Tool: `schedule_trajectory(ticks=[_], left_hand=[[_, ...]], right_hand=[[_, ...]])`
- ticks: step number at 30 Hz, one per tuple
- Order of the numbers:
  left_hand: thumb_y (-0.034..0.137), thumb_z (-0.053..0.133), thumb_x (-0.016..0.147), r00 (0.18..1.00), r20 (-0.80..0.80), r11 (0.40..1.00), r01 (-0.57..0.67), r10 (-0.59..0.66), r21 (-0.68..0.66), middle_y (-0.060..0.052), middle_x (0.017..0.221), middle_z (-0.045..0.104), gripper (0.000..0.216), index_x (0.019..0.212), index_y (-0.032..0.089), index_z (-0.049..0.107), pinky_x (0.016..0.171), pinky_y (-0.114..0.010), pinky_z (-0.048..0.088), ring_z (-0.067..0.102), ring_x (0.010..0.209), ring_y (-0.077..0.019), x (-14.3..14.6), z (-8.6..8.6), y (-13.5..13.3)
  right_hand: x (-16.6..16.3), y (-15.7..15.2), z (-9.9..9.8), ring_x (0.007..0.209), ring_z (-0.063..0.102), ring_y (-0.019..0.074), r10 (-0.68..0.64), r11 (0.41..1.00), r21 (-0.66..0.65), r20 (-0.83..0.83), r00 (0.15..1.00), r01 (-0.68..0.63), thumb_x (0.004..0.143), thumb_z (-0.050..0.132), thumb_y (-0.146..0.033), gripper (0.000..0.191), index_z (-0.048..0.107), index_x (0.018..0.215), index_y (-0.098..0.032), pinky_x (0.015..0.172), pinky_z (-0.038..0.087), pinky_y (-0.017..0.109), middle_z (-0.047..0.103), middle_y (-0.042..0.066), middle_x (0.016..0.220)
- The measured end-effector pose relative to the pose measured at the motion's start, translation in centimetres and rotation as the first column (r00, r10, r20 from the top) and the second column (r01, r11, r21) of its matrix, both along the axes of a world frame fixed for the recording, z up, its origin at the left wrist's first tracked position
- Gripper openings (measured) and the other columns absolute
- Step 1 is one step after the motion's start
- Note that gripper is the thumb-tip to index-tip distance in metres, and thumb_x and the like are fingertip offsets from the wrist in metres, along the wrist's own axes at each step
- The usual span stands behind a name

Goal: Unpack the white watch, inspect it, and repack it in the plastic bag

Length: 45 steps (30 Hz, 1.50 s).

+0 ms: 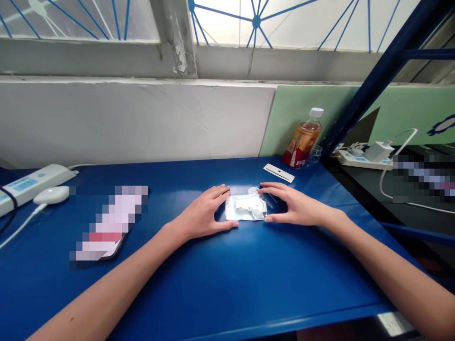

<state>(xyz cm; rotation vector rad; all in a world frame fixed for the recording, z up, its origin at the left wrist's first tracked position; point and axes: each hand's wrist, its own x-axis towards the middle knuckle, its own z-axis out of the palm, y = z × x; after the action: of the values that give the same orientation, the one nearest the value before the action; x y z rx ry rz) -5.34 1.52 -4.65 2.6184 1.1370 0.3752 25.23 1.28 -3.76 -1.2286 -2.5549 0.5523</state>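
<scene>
A small clear plastic bag [246, 207] with white parts inside lies flat on the blue table [227, 279], near its middle. My left hand [204, 213] rests on the table at the bag's left edge, fingers stretched and touching it. My right hand [295, 206] lies at the bag's right edge, fingers extended along its top and bottom corners. Both hands frame the bag and neither lifts it.
A white flat strip [279, 173] lies behind the bag. A bottle of amber drink [303, 139] stands at the back right by a blue post. A phone [106, 227], a white charger [53, 194] and a power strip [28, 182] sit at the left. Another power strip [364, 158] lies on the right.
</scene>
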Motion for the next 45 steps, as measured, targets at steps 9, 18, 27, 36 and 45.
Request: schedule_trajectory(ticks=[9,18,27,36,45], left_hand=[[0.065,0.062,0.082,0.999,0.016,1.000,-0.030,0.030,0.004,-0.018,0.152,0.041,0.081,0.142,0.012,0.049,0.112,-0.049,0.039,0.041,0.139,-0.0353,0.0,0.0,-0.2],[0.054,0.068,0.082,0.992,0.121,0.997,0.036,-0.044,0.067,-0.016,0.141,0.055,0.068,0.136,0.016,0.054,0.110,-0.049,0.042,0.045,0.136,-0.0336,0.0,-0.2,-0.2],[0.054,0.061,0.088,0.997,0.069,0.997,0.036,-0.041,0.072,-0.017,0.143,0.052,0.064,0.137,0.013,0.054,0.113,-0.049,0.039,0.040,0.140,-0.0334,0.0,-0.1,-0.2],[0.048,0.046,0.098,0.994,0.088,0.996,0.060,-0.065,0.062,-0.015,0.136,0.060,0.048,0.132,0.015,0.057,0.111,-0.049,0.040,0.047,0.134,-0.0314,0.1,0.2,-0.2],[0.047,0.038,0.100,0.995,0.100,0.997,0.017,-0.024,0.075,-0.017,0.141,0.054,0.051,0.137,0.013,0.050,0.111,-0.048,0.039,0.046,0.134,-0.0302,-0.1,0.3,-0.3]], right_hand=[[-0.1,-0.1,-0.2,0.138,0.042,0.0346,0.015,0.998,0.061,0.037,0.999,-0.017,0.084,0.061,-0.061,0.076,0.046,0.146,-0.020,0.112,0.038,0.051,0.042,0.017,0.153],[-0.4,-0.3,-0.4,0.137,0.044,0.0364,0.025,0.992,0.121,0.032,0.999,-0.028,0.087,0.060,-0.058,0.071,0.046,0.147,-0.020,0.110,0.040,0.053,0.045,0.017,0.151],[-0.1,-0.3,0.1,0.139,0.041,0.0362,0.068,0.988,0.135,0.065,0.996,-0.077,0.081,0.066,-0.060,0.083,0.041,0.149,-0.019,0.111,0.039,0.053,0.039,0.018,0.154],[-0.8,-0.5,0.2,0.115,0.062,0.0275,0.215,0.939,0.293,-0.082,0.973,-0.183,0.095,0.057,-0.035,0.035,0.064,0.129,-0.028,0.099,0.050,0.046,0.068,0.008,0.125],[-1.5,-1.1,0.3,0.097,0.071,0.0237,0.049,0.972,0.228,-0.409,0.911,0.050,0.094,0.057,-0.028,0.023,0.072,0.110,-0.022,0.085,0.058,0.037,0.076,0.008,0.107]])
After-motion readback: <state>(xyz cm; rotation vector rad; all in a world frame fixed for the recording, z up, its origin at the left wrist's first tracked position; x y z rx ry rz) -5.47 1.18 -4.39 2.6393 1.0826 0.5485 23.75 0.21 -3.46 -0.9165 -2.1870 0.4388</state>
